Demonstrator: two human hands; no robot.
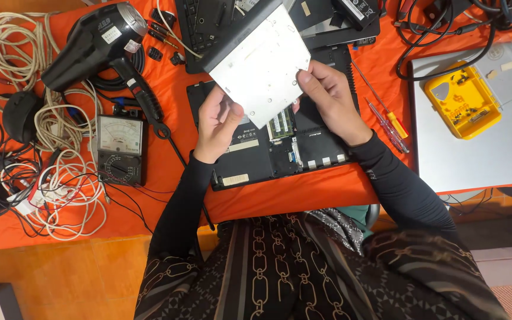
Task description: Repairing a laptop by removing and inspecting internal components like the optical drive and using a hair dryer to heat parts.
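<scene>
Holding a flat, silvery-white optical drive (260, 68) in both hands, above the opened black laptop base (274, 142) lying underside-up on the orange table cover (303, 195).

Left hand (216, 124) gripping the drive's lower left edge, fingers curled narrow around it, thumb on the near face. Right hand (329, 101) pinching the lower right edge, fingertips (304, 76) pressing on the pale metal face. Drive tilting, its dark bezel end pointing away from the laptop base toward the upper left, its near corner hovering over the exposed memory slot (281, 123).

Lying just right of the laptop base: two screwdrivers, one with a yellow handle (396, 124), one with a red handle (389, 131). Sitting further right: a closed silver laptop (481, 148) bearing a yellow parts tray (463, 99). Resting left of the laptop base: an analogue multimeter (120, 148), a black hair dryer (90, 44) and tangled pale cables (60, 178). Lying beyond the base, partly hidden by the drive: a black keyboard panel (205, 26).
</scene>
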